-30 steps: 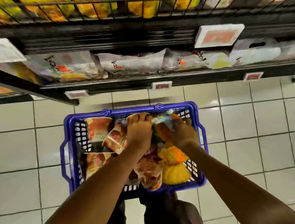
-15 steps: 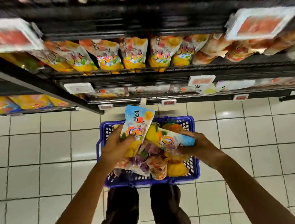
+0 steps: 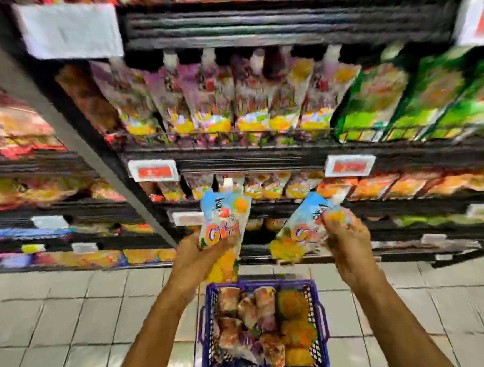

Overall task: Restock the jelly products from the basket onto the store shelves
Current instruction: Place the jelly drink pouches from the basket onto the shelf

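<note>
My left hand [image 3: 195, 255] grips one pouch [image 3: 223, 222] upright at frame centre and my right hand [image 3: 345, 239] grips a second pouch [image 3: 299, 231] tilted just beside it, hands apart, both raised before the shelves [image 3: 262, 158], neither pouch shelved yet. At lower centre the basket [image 3: 320, 316] on the floor [image 3: 72, 327] holds a heap of cups [image 3: 228, 298] and yellow packs [image 3: 292, 304], too blurred to count, so I judge most of the restocking is left.

We read orange "Gi…" on the left-hand pouch [image 3: 225, 215], 7 o'clock of centre; "G…" on the right-hand pouch [image 3: 299, 225], 5 o'clock. Price tags [image 3: 153, 170] illegible.
</note>
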### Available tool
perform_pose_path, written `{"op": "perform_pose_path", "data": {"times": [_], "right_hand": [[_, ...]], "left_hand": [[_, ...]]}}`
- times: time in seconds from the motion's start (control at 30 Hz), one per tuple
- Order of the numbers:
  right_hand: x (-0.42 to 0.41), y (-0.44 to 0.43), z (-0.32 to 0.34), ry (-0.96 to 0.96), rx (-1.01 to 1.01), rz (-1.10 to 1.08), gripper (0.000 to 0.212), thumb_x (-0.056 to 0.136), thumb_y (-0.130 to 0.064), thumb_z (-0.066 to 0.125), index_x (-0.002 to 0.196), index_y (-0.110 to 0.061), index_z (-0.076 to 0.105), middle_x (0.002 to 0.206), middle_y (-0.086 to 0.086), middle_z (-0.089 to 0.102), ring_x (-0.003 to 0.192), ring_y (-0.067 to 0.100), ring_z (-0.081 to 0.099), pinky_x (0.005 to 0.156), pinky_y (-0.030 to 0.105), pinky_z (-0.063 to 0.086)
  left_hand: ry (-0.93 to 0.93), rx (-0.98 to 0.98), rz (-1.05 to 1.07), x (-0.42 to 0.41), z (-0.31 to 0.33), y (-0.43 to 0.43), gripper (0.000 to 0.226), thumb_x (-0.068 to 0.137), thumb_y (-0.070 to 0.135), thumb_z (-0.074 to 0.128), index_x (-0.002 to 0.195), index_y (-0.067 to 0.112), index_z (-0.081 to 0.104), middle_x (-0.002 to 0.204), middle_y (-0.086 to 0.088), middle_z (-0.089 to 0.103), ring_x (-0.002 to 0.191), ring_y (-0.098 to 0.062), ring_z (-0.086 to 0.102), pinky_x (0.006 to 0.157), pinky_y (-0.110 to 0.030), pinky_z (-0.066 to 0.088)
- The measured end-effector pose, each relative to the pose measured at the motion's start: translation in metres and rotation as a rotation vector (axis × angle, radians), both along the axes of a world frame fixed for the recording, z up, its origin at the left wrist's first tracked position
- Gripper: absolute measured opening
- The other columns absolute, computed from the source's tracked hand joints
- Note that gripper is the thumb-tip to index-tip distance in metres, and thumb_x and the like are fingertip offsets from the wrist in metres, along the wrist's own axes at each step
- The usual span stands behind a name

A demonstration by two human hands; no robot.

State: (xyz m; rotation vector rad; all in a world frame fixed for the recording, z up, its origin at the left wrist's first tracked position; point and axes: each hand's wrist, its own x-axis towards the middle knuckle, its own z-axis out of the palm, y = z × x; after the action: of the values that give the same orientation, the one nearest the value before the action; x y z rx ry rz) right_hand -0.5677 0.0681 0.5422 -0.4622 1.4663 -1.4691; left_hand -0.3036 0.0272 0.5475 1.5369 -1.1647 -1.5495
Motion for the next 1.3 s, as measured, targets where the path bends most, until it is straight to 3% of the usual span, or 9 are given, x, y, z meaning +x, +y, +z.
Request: {"op": "perform_pose_path", "data": {"times": [0.1,0.2,0.37,0.57,0.7,0.97,1.07,1.17,1.3], "right_hand": [[0.018,-0.012,0.049,-0.055,0.036,0.023,0.016,0.095,-0.025,0.057,0.105,-0.016,0.064,0.073,-0.001,0.068,0.055,0.010,0.062,0.053,0.024,0.049],[0.040,-0.018,0.095,-0.217,0.104,0.123,0.021,0.099,-0.028,0.052,0.094,-0.012,0.065,0.069,0.004,0.072,0.052,0.016,0.067,0.049,0.031,0.056],[0.050,-0.024,0.163,-0.541,0.186,0.202,0.034,0.098,-0.025,0.049,0.079,-0.004,0.067,0.059,0.012,0.068,0.044,0.022,0.065,0.041,0.030,0.053],[0.046,-0.021,0.205,-0.696,0.124,0.331,0.029,0.075,-0.013,0.054,0.075,0.010,0.070,0.074,0.017,0.069,0.060,0.032,0.068,0.068,0.048,0.054],[0.040,-0.013,0.237,-0.626,0.036,0.482,0.033,0.070,-0.020,0.061,0.079,0.009,0.074,0.079,0.025,0.071,0.062,0.034,0.071,0.051,0.039,0.057],[0.047,-0.015,0.274,-0.340,-0.451,0.279,0.038,0.080,-0.011,0.062,0.117,-0.006,0.064,0.109,0.017,0.073,0.090,0.027,0.073,0.069,0.043,0.061],[0.048,-0.016,0.286,-0.216,-0.471,0.170,0.037,0.086,-0.019,0.060,0.122,-0.014,0.063,0.111,0.011,0.073,0.093,0.024,0.073,0.078,0.045,0.060],[0.040,-0.015,0.303,-0.187,-0.462,0.120,0.028,0.095,-0.024,0.056,0.120,-0.017,0.066,0.114,0.010,0.072,0.098,0.025,0.071,0.090,0.050,0.055],[0.026,-0.010,0.339,-0.176,-0.513,0.239,0.025,0.094,-0.022,0.051,0.094,-0.014,0.074,0.089,0.005,0.075,0.069,0.019,0.071,0.061,0.035,0.060]], "left_hand": [[0.040,-0.033,-0.008,0.009,0.053,-0.004,0.019,0.071,0.037,0.083,0.083,0.024,0.077,0.075,-0.011,0.075,0.064,-0.026,0.067,0.067,-0.051,0.057],[0.105,-0.105,-0.019,0.016,0.101,-0.006,0.024,0.065,0.042,0.082,0.088,0.033,0.077,0.079,-0.001,0.077,0.066,-0.013,0.070,0.059,-0.029,0.055],[0.207,-0.132,0.006,0.021,0.152,-0.008,0.041,0.060,0.044,0.081,0.091,0.017,0.078,0.089,-0.007,0.078,0.075,-0.018,0.075,0.058,-0.027,0.057],[0.305,-0.207,-0.039,0.009,0.193,-0.011,0.044,0.057,0.047,0.083,0.090,0.019,0.078,0.092,-0.010,0.077,0.074,-0.019,0.074,0.058,-0.027,0.057],[0.324,-0.306,-0.057,0.002,0.215,-0.012,0.032,0.067,0.041,0.079,0.089,0.018,0.078,0.089,-0.008,0.077,0.072,-0.016,0.074,0.056,-0.025,0.056],[0.278,-0.447,-0.031,-0.008,0.253,-0.017,0.033,0.070,0.042,0.075,0.091,0.017,0.076,0.088,-0.005,0.078,0.077,-0.017,0.075,0.060,-0.024,0.056],[0.269,-0.505,-0.006,-0.010,0.267,-0.020,0.019,0.079,0.034,0.073,0.091,0.019,0.075,0.090,-0.002,0.078,0.080,-0.015,0.075,0.067,-0.028,0.057],[0.312,-0.544,-0.033,-0.014,0.291,-0.022,0.038,0.069,0.041,0.077,0.100,0.018,0.075,0.097,-0.003,0.077,0.088,-0.018,0.074,0.070,-0.029,0.060],[0.280,-0.699,-0.016,-0.021,0.337,-0.024,0.037,0.063,0.044,0.080,0.092,0.021,0.076,0.088,-0.002,0.078,0.075,-0.014,0.075,0.056,-0.023,0.056]]}}
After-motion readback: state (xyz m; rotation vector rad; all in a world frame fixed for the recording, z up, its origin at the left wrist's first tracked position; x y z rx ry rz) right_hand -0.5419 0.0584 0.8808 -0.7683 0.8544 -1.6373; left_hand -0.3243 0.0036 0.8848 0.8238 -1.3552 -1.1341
